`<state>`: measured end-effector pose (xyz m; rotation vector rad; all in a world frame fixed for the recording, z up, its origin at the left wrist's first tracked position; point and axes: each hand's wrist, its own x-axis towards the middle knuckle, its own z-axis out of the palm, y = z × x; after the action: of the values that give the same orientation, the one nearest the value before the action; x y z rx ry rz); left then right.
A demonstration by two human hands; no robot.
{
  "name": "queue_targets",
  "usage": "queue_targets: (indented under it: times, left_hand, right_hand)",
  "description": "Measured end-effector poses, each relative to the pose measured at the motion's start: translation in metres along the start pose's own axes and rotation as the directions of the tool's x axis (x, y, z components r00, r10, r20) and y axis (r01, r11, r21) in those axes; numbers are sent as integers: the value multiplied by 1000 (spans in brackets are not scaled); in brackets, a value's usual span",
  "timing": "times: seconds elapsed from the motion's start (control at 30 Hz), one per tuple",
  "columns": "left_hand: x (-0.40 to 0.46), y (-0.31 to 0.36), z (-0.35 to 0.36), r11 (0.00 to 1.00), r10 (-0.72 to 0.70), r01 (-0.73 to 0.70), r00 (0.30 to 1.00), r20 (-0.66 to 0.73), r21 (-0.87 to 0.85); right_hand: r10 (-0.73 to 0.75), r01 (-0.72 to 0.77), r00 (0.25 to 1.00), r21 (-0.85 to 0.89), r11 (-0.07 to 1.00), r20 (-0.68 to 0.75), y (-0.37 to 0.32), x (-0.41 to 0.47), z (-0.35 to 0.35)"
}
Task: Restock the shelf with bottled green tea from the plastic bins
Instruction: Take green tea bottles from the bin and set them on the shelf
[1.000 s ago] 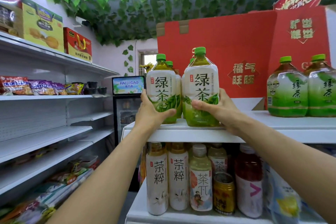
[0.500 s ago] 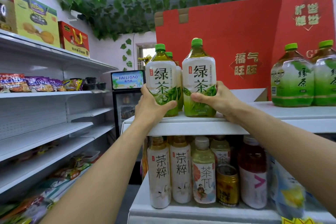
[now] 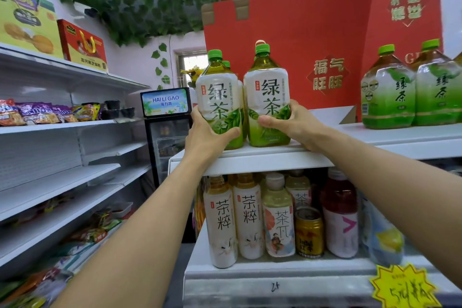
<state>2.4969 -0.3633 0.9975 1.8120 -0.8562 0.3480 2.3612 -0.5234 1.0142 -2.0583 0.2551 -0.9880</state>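
The white top shelf (image 3: 262,157) carries green tea bottles (image 3: 266,97) (upright) and red cartons (image 3: 287,40).

Behind the two front white-labelled green tea bottles (image 3: 217,97), a third green-capped bottle (image 3: 227,64) shows only its cap. Right-edge green-labelled bottle (image 3: 458,87) cut off. Black drinks fridge (image 3: 167,137) contents blurred. Lower-left snack packets (image 3: 95,232) indistinct.

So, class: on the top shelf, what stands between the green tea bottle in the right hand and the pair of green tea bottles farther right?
Nothing stands there. In the head view, bare white shelf runs from the held bottle to the pair, with the red carton behind.
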Motion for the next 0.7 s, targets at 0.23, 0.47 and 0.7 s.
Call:
queue_targets:
  times: [0.23,0.47,0.7]
  left_hand:
    - [-39,-3,8,924,68,-66,998,8,377]
    - [-165,4,30,881,307,-321,947,95,346]
    - [-285,52,94,880,385,-425,900,206,212]
  right_hand:
    - [-120,31,983,-516,856,-140,0,-60,20]
    - [-289,171,957,-741,649,-33,20,-169,-20]
    - [-215,25,968,-797,604,-132,58,-315,-107]
